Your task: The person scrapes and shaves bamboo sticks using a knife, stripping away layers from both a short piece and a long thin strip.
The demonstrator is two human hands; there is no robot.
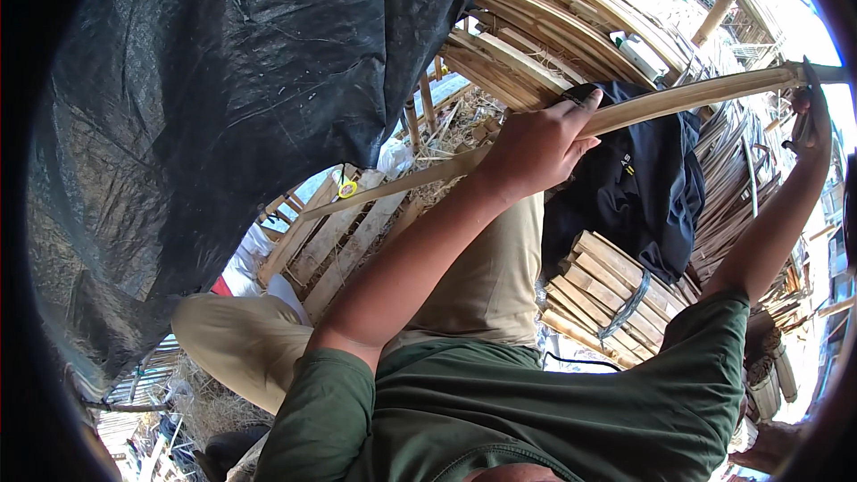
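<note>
A long, pale bamboo strip [696,99] runs slantwise across the view, from low at the left to high at the right. My left hand [546,145] is closed around its middle, thumb and fingertips at the strip's edges. Out at the far right, my right hand [810,120] is at the strip's upper end, its dark-looking fingers crossing it. Shadow and glare there hide the finger detail. The strip's lower-left end passes over wooden slats [344,245], near a small yellow round object [347,189].
A black plastic sheet [241,62] hangs at the left. Stacked bamboo slats [553,27] lie at the back, with black cloth [616,178] below them. A tied slat bundle [616,295] sits beside my leg [482,277]. Thin strips [728,170] are piled to the right.
</note>
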